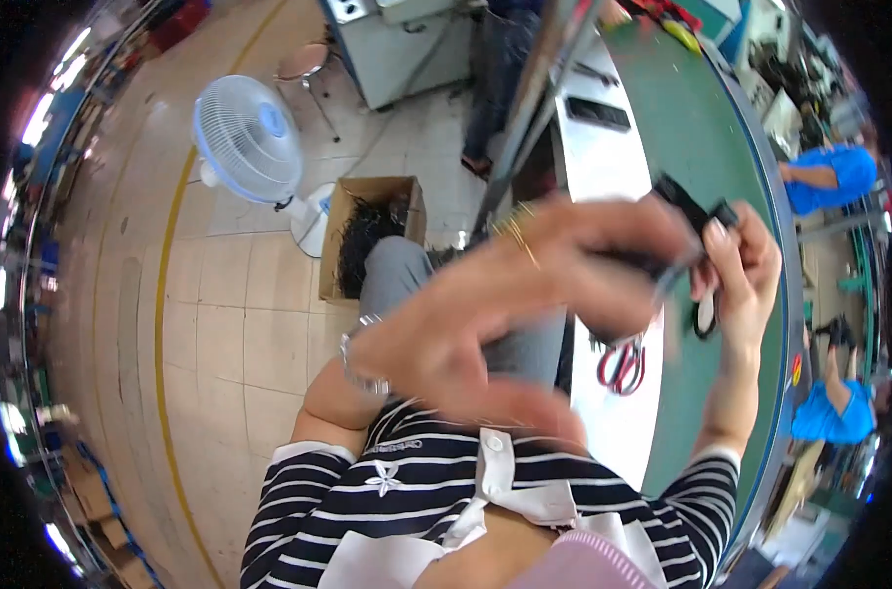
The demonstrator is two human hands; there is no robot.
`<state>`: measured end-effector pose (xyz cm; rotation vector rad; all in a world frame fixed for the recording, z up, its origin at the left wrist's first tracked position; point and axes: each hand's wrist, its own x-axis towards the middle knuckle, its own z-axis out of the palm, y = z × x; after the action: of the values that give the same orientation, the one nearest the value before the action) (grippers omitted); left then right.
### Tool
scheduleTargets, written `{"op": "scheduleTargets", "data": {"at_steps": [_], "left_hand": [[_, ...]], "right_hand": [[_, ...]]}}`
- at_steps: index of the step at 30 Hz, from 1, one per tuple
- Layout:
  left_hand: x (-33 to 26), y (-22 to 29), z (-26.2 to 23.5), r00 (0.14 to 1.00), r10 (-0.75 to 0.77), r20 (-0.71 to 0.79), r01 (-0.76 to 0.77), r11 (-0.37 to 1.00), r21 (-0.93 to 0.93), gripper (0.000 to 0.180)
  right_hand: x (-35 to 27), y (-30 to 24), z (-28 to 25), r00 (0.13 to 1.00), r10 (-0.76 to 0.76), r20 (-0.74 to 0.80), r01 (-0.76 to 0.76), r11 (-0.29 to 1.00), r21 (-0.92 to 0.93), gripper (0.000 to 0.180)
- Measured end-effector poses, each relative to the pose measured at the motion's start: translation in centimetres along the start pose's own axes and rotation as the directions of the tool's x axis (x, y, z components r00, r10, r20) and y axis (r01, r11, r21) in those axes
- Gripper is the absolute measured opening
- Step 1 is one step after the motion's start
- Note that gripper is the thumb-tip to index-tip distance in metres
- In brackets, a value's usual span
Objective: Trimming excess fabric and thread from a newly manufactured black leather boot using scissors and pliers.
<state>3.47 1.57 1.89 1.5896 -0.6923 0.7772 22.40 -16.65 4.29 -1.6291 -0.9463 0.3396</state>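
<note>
My right hand (745,265) is closed, thumb against fingers, on a black strip-like piece (678,201) above the green work surface. A short dark cylindrical end pokes up by the thumb, and a black loop (703,319) hangs below that hand. My left hand (554,285), wearing a bracelet and a ring, reaches across from the left and is smeared by motion. Its fingers curl around something dark with a shiny tip, too blurred to name, close to the right hand. Beneath it, red-handled scissors (623,367) lie on the white strip of the bench.
A black phone-like slab (598,113) lies farther up the white strip (608,162). On the floor to the left stand a cardboard box (416,211) of black scraps, a fan (248,137) and a stool (303,61). A metal post rises beside the bench. People in blue work at right.
</note>
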Motion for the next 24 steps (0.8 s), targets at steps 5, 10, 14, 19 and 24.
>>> {"op": "scheduleTargets", "data": {"at_steps": [5, 10, 14, 19, 24], "left_hand": [[-8.5, -6.6, -0.4, 0.910, -0.415, 0.000, 0.407, 0.892, 0.196, 0.120], [-12.8, -7.8, 1.4, 0.801, -0.580, -0.150, 0.559, 0.814, -0.158, 0.127], [-16.2, -7.9, 2.3, 0.735, -0.636, -0.234, 0.630, 0.769, -0.111, 0.125], [-19.5, -8.1, 3.0, 0.632, -0.719, -0.288, 0.683, 0.693, -0.232, 0.123], [-20.2, -7.0, 2.8, 0.547, -0.767, -0.335, 0.730, 0.633, -0.257, 0.121]], "right_hand": [[1.5, -1.6, 5.1, 0.982, 0.005, 0.190, -0.042, 0.980, 0.194, 0.027], [2.8, 3.8, 10.1, 0.937, 0.112, 0.332, -0.207, 0.941, 0.266, 0.035], [1.8, 7.9, 12.4, 0.906, 0.231, 0.355, -0.329, 0.912, 0.246, 0.027], [-0.1, 10.4, 14.3, 0.889, 0.350, 0.296, -0.441, 0.828, 0.347, 0.029], [-2.0, 16.9, 10.6, 0.974, 0.226, -0.016, -0.227, 0.974, -0.022, 0.037]]}}
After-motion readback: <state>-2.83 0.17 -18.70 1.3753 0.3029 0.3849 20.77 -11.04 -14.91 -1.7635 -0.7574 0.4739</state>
